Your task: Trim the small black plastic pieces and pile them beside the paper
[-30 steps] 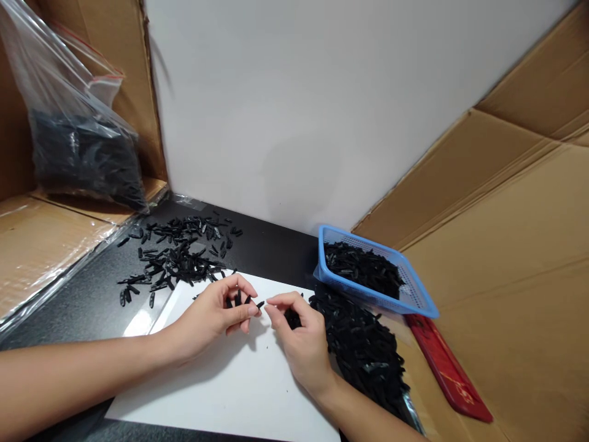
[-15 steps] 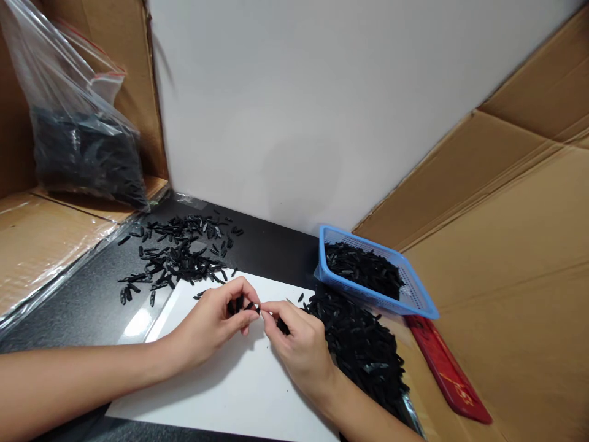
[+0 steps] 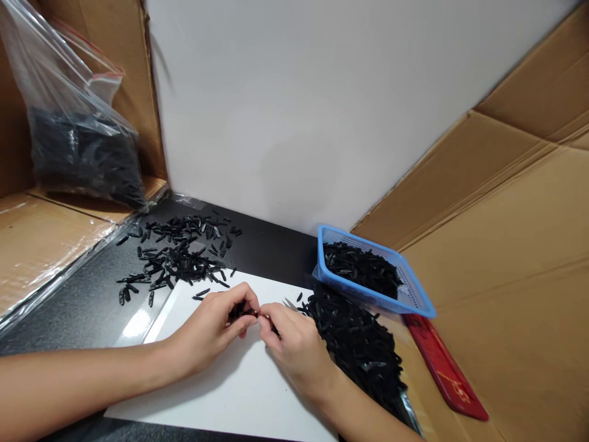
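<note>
Over a white board (image 3: 221, 387), my two hands meet at the fingertips. My left hand (image 3: 221, 322) is closed, with small black plastic pieces (image 3: 237, 311) in its curled fingers and one at the thumb tip. My right hand (image 3: 292, 341) pinches at that same piece, thumb against forefinger. Something dark shows under its fingers, too hidden to name. Pointed metal blades (image 3: 289, 304), like scissor tips, stick out behind the right knuckles; whether the hand holds them I cannot tell. A few loose black pieces (image 3: 201, 294) lie on the board beside the left hand.
Scattered black pieces (image 3: 184, 261) lie on the dark tabletop (image 3: 276, 236) at left. A larger heap (image 3: 368, 350) is right of my right hand, below a blue basket (image 3: 377, 298) of black pieces. A clear bag (image 3: 87, 153) stands left; a red object (image 3: 446, 368) lies right.
The fingertips have drawn closer together around the piece, and my right hand has turned slightly. More of the metal blades shows behind it. The view has shifted a little.
</note>
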Available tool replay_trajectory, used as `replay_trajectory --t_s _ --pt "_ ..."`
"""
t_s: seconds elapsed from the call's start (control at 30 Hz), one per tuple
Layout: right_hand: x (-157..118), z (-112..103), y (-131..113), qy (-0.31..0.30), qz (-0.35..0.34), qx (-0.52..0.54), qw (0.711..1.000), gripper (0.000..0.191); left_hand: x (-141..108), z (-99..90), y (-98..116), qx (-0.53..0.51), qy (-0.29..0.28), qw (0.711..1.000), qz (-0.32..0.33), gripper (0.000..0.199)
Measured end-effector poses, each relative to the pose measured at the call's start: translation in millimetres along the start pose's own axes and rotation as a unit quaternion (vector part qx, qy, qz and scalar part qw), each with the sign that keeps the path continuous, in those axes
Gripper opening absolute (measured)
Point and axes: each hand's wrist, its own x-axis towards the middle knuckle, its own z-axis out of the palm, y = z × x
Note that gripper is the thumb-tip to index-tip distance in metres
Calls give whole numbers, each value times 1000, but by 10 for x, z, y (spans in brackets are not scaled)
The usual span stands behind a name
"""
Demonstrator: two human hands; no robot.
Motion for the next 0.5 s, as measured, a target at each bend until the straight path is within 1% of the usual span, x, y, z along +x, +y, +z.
replay_trajectory --t_s 0.07,0.13,0.2,0.27,0.37,0.43,0.5 --pt "8 5 -7 20 9 12 1000 22 6 0 35 -26 -1 1000 -13 2" --pt "27 -3 -20 36 45 45 997 20 14 -1 66 -60 -1 998 -29 3" --pt "56 -23 -33 47 109 101 988 15 23 -3 84 -97 -3 994 -48 7" --pt "87 -44 -37 57 188 161 967 11 33 -8 89 -133 -7 989 -68 12" --pt "113 -46 -19 62 291 265 917 12 48 -14 85 -170 -12 982 -85 17" --pt "108 -20 -2 54 339 355 870 15 55 -17 79 -183 -14 979 -90 18" --pt "92 21 3 51 372 440 815 24 59 -17 71 -192 -14 977 -92 20"
